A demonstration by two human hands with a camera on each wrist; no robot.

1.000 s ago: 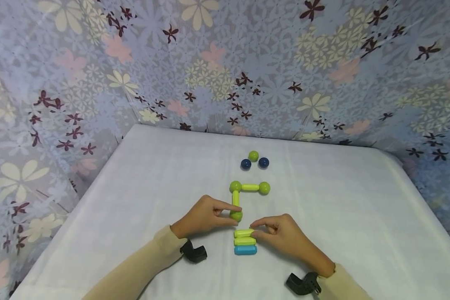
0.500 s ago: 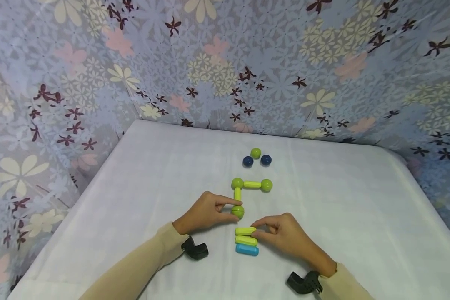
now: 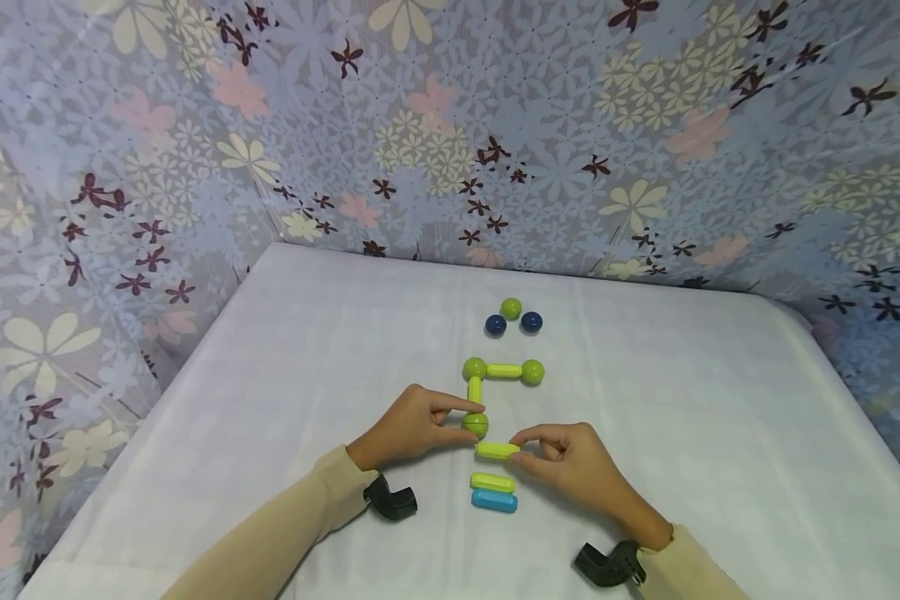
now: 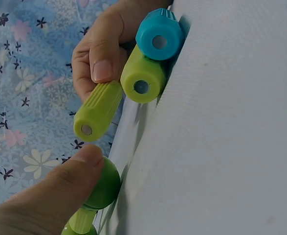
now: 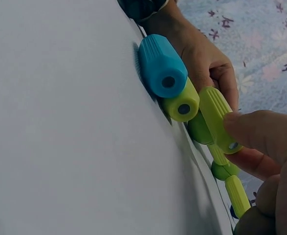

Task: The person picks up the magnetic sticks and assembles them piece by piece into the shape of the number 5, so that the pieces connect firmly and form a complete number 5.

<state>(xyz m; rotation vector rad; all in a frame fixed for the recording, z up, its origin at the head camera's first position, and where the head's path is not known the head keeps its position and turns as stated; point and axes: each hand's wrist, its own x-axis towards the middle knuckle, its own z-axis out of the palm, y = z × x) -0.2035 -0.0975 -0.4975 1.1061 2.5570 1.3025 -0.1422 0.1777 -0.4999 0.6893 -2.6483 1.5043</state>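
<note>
Between thumb and index finger, my left hand (image 3: 417, 427) holds the green ball (image 3: 476, 425) at the near end of an L-shaped chain of magnetic pieces. From that ball a yellow-green rod (image 3: 475, 390) runs to a corner ball (image 3: 475, 367); another rod (image 3: 503, 370) leads right to an end ball (image 3: 532, 372). My right hand (image 3: 573, 462) pinches the right end of a loose yellow-green magnetic rod (image 3: 497, 451), its free end pointing left, just short of the held ball. The left wrist view shows that rod's (image 4: 98, 111) round metal tip near my left thumb (image 4: 87, 159).
Nearer the front lie a yellow-green rod (image 3: 492, 482) and a blue rod (image 3: 494, 500), side by side. Behind the chain sit a green ball (image 3: 512, 308) and two dark blue balls (image 3: 496, 325). A white cloth covers the table (image 3: 330, 333); a floral curtain (image 3: 435, 125) hangs behind.
My right hand has taken the top yellow-green rod away from the other two and brought it forward, closer to the held ball. My left hand stays at the ball.
</note>
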